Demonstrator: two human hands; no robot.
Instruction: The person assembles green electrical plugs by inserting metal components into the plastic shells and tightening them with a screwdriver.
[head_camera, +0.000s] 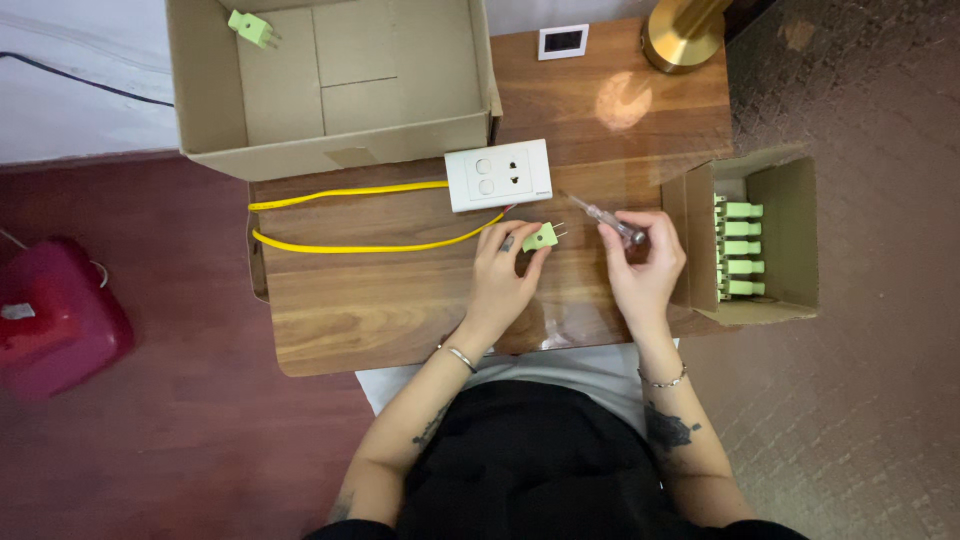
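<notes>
Head view, looking straight down on a small wooden table (400, 320). Left hand (503, 275) has its grip clenched on a light green plug (541, 237), pinched between the fingertips, prongs pointing right and slightly up. Plug sits just above the table surface, a little below the white socket plate (499, 175).

Right hand (645, 260) has its grip closed on a screwdriver (606, 219) with a clear handle, metal shaft pointing up-left. Shaft tip is near the plug's prongs, not touching as far as I can tell.

Socket plate lies flat on the table, two round buttons on its left half, outlet holes on the right. A yellow cable (350, 218) runs from under it to the left in a long loop and back.

Right of the table: small open cardboard box (790, 240) on its side, holding a stack of more green plugs (738, 248), just beside the right hand.

Top: large open cardboard box (200, 90), one green plug (250, 27) lying in its upper left corner. White switch frame (563, 41) and a brass lamp base (680, 35) at the table's far edge.

Left, on the dark red floor: a red bag-like object (55, 315), well apart from the hands.
</notes>
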